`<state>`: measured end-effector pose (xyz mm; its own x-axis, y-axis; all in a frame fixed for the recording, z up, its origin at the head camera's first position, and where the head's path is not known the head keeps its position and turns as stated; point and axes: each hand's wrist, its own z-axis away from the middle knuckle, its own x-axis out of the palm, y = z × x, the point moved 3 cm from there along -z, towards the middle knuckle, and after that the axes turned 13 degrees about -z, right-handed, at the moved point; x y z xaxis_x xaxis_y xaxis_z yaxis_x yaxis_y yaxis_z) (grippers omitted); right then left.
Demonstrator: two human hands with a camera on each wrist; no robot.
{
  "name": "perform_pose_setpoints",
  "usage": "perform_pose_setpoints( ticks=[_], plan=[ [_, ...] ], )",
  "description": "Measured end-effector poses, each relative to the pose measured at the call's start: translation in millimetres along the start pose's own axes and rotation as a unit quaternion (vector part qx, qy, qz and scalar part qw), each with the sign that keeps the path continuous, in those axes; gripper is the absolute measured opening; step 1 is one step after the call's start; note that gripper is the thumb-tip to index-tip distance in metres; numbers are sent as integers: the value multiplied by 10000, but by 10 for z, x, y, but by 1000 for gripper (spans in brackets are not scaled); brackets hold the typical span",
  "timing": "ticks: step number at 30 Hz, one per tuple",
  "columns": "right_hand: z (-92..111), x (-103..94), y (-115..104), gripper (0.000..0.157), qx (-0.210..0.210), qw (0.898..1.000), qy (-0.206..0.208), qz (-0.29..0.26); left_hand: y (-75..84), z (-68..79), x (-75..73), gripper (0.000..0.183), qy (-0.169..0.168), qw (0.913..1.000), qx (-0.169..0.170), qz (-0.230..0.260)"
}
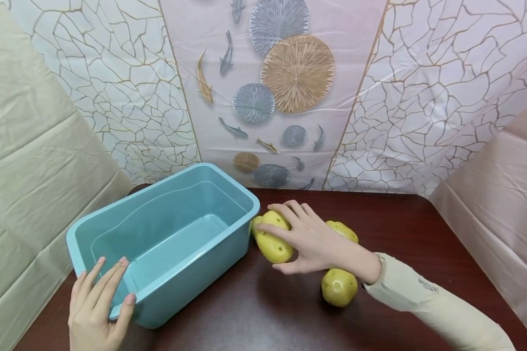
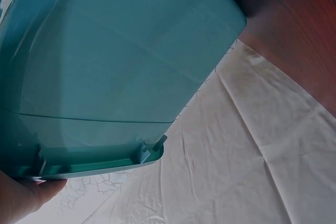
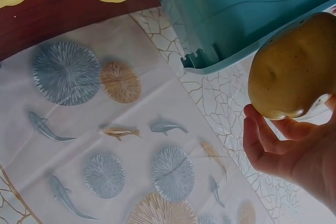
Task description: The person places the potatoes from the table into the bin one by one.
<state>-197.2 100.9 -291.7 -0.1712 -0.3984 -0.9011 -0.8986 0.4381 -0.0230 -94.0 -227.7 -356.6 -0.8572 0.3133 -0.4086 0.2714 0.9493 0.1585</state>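
My right hand [image 1: 305,236] grips a yellow potato [image 1: 274,243], its fingers over the top and far side and the thumb at the near side. The potato [image 3: 294,69] is held up beside the bin in the right wrist view. Just behind it, another potato [image 1: 255,225] shows partly, close to the bin wall. At the near left corner of a blue-green plastic bin [image 1: 215,243], my left hand [image 1: 94,309] rests on the rim with loosely straight fingers reaching over the inside. Its thumb [image 2: 50,190] touches the rim in the left wrist view.
Right of the bin, a potato [image 1: 339,287] lies on the dark red-brown table [image 1: 404,234] below my right forearm. Another potato [image 1: 344,230] is partly hidden behind that forearm. A patterned cloth [image 1: 290,146] hangs along the back, with beige cloth [image 1: 39,146] on the sides.
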Motion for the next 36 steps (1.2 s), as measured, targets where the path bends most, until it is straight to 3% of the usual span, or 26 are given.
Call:
perform_pose_setpoints(
  ticks=[36],
  plan=[
    [-433,-3,-68,67,-90,9998,40,-183,-15,31,17,52,68,9999,-142,7]
  ],
)
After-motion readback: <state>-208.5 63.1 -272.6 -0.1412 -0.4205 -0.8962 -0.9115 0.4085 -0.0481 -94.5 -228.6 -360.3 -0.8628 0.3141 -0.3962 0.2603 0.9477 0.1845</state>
